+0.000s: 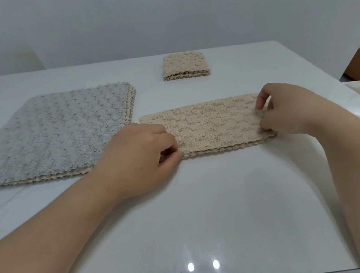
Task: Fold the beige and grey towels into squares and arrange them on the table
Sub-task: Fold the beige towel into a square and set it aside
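Status: roughly mid-task, by my read.

Done: 1 beige square (186, 66), fully folded, parked on the worktop (233, 209) beyond both sets of fingers and well apart from them.

In hand: beige towel (207, 126), folded into a long 2-layer strip, flat on the worktop between the 2 sets of fingers.
- Left fingers (171, 143): curled, pinching the strip's near-left corner.
- Right fingers (260, 104): curled, pinching the strip's far-right end.
- Looks like squaring up the layers ahead of the next fold, end to end, to turn the strip into a square. Judgement only.

Left to do:
- 1 more fold on the strip, then placing it, probably by the finished square.
- Flat stack (51, 130) just left of the left fingers, almost touching the strip's left end. Grey towel on top, beige edges underneath, all unfolded. Cannot tell the layer count, but more than 1 beige edge at the far corner.
- No grey square anywhere on the worktop yet.
- Final arrangement pending.

Net: 1 square finished, 1 towel about half folded, whole stack untouched.
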Motion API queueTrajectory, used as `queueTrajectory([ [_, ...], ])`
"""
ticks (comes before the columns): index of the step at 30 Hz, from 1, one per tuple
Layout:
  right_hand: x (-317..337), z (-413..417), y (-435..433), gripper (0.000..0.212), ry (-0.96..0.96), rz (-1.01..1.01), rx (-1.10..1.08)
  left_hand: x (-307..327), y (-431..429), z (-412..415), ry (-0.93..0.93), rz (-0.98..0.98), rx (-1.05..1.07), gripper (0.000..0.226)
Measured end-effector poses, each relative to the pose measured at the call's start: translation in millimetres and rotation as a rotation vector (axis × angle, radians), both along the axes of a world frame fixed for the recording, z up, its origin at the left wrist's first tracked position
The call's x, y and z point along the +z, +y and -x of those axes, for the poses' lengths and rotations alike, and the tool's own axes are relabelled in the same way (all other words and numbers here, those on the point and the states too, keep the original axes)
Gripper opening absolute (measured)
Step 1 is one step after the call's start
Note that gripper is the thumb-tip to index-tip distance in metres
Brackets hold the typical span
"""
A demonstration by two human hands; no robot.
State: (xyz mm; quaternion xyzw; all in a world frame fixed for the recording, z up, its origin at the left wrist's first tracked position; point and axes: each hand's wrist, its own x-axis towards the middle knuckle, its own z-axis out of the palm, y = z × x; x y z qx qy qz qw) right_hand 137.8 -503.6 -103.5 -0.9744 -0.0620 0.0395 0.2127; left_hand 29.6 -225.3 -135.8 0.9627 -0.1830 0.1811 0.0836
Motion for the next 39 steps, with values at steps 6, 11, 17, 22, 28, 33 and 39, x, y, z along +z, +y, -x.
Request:
queueTrajectory([
  [6,-9.8,-9.4,-1.0,0.028,-0.208,-0.241,0.034,0.4,-1.7,1.7,0.038,-0.081,0.068,0.029],
  [11,-10.1,-12.7,-5.3,0.014,-0.2,-0.504,0.002,-3.7,2.9,-3.0,0.046,0.002,0.125,0.025],
  [17,-8.8,-13.1,-7.6,0.035,-0.148,-0.498,0.064,1.7,14.1,-6.2,-0.049,0.045,0.242,0.02],
  [22,-18.1,-19.5,-9.9,0.016,-0.276,-0.445,0.079,9.2,30.2,-20.3,-0.113,0.23,0.335,0.015],
  [28,-22.2,-25.2,-12.1,0.023,-0.353,-0.425,0.074,10.0,45.3,-25.9,-0.039,0.469,0.335,0.024],
  [33,-22.1,-26.1,-12.7,0.021,-0.395,-0.506,0.054,17.4,46.8,-25.5,-0.098,0.727,0.389,0.01],
  [39,-22.4,-27.3,-12.7,0.008,-0.437,-0.545,0.043,15.9,46.2,-27.5,-0.063,0.864,0.356,0.014],
])
